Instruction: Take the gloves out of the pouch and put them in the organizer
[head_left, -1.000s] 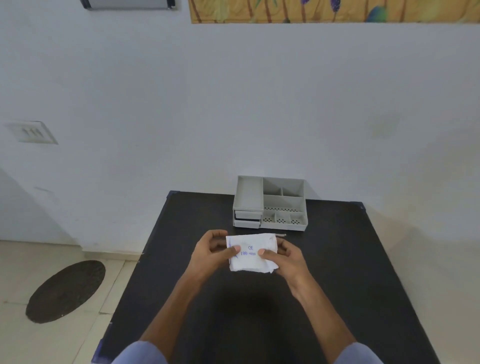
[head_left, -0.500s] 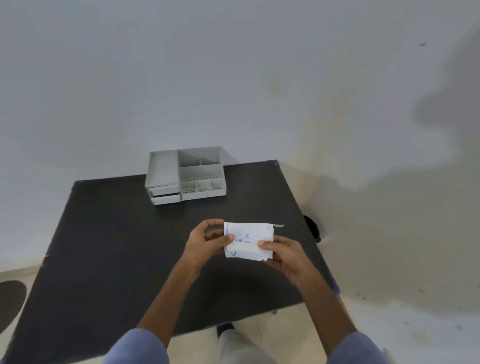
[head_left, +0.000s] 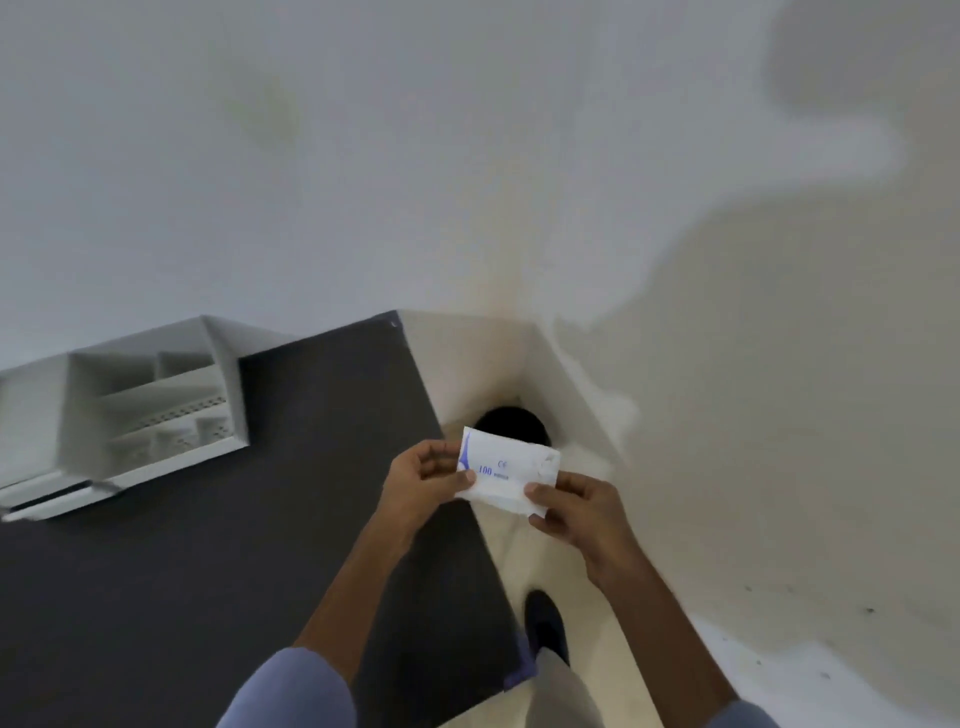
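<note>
A white glove pouch (head_left: 506, 470) with blue print is held in the air between both hands, past the right edge of the black table (head_left: 218, 561). My left hand (head_left: 423, 486) pinches its left edge. My right hand (head_left: 574, 512) pinches its lower right corner. No gloves show outside the pouch. The grey organizer (head_left: 150, 400), with several open compartments and small drawers, stands at the table's far left, well away from the hands.
White walls meet in a corner behind the table. A dark round shape (head_left: 511, 423) lies on the floor just behind the pouch. My shoe (head_left: 545, 623) and trouser leg show on the pale floor beside the table's right edge.
The view has swung to the right, so the organizer and table now sit far left. Both hands keep the same grip on the pouch, now over the floor beyond the table edge.
</note>
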